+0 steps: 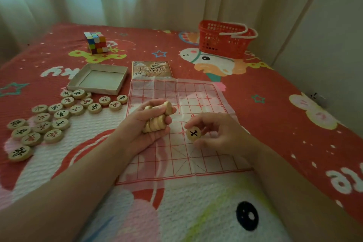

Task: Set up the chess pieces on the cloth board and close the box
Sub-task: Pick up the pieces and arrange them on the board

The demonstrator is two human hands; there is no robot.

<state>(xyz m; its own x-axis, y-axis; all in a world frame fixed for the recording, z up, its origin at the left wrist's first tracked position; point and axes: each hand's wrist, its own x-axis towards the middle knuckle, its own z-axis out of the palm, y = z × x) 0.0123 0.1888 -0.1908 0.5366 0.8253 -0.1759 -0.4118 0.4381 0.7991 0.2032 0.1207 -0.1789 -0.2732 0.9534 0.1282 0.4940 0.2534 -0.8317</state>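
The cloth board [198, 94], white with a red grid, lies flat on the bed in the middle. Over its left part my left hand [145, 129] grips a stack of several round wooden chess pieces [157, 118]. To the right, just above the board, my right hand [214, 131] pinches one piece with a black character [193, 133]. Several loose pieces [59, 116] lie face up on the bedspread left of the board. The open grey box tray [98, 78] sits behind them. The printed box lid [151, 70] lies at the board's far edge.
A colourful puzzle cube [96, 42] stands at the back left of the bed. A red plastic basket [224, 38] with white handles sits at the back right. Curtains hang behind the bed and a wall runs along its right side.
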